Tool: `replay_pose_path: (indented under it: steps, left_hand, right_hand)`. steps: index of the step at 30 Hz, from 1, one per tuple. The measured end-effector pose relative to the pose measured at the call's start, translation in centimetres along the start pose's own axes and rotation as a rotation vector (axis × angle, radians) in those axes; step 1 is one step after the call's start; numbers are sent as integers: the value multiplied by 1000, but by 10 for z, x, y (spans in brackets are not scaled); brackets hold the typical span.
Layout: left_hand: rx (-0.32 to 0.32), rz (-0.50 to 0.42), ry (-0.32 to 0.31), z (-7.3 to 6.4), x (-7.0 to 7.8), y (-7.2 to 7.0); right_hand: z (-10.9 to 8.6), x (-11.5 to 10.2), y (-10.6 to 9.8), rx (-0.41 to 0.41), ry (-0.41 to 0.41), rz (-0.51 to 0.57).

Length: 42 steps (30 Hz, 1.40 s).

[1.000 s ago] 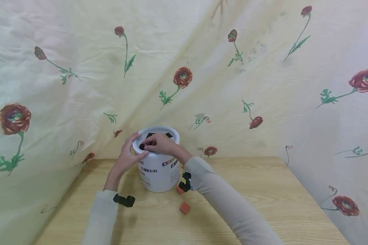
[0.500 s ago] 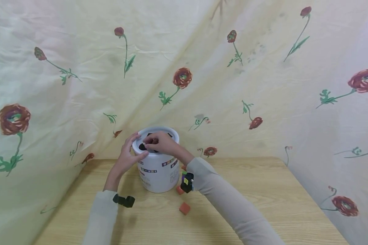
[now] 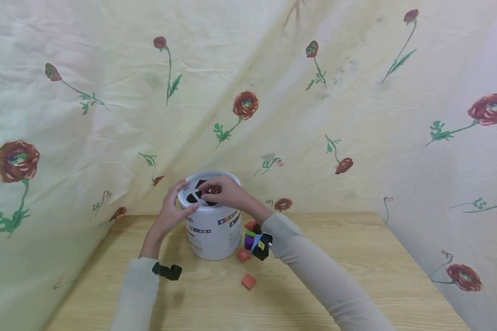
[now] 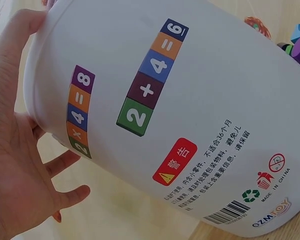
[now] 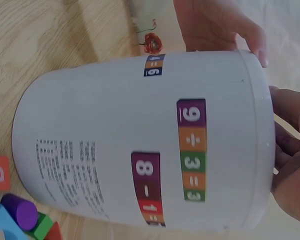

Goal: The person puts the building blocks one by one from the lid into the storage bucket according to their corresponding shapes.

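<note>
A white bucket printed with coloured sums stands upright on the table. Its pale top has several black openings. My left hand grips the rim from the left, thumb along the near edge and fingers around the far side; the left wrist view shows that hand against the rim. Over the openings, the fingers of my right hand are bent, thumb and forefinger close together. In the right wrist view the right hand is just past the rim, and I cannot tell whether something is between its fingertips.
To the bucket's right lie a purple cylinder, a blue block, a green block and a red block marked B. Another red block sits nearer on the wooden table. Flowered cloth hangs behind.
My right hand has shifted right across the bucket's top, away from the near-left opening, which shows more fully. My left hand stays on the rim.
</note>
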<state>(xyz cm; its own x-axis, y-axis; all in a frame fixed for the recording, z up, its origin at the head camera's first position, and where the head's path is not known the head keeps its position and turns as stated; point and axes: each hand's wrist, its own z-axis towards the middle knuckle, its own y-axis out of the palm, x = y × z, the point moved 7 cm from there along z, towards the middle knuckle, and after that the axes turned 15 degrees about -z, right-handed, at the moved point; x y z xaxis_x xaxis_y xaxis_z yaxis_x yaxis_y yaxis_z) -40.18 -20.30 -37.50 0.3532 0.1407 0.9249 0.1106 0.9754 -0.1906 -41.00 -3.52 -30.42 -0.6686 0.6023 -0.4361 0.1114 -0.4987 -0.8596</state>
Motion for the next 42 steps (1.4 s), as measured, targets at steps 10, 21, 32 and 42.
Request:
replay_pose_path:
  steps: [10, 21, 32, 42]
  left_hand:
    - [2, -22, -12, -9, 28, 8]
    - [12, -24, -4, -2, 14, 3]
    - [14, -27, 10, 0, 2, 2]
    - [20, -27, -1, 0, 5, 3]
  right_hand:
    - [-34, 19, -28, 30, 41, -34]
    - [-79, 51, -49, 145, 44, -80]
    - [-114, 87, -19, 25, 114, -122]
    - [-138, 108, 35, -78, 149, -115]
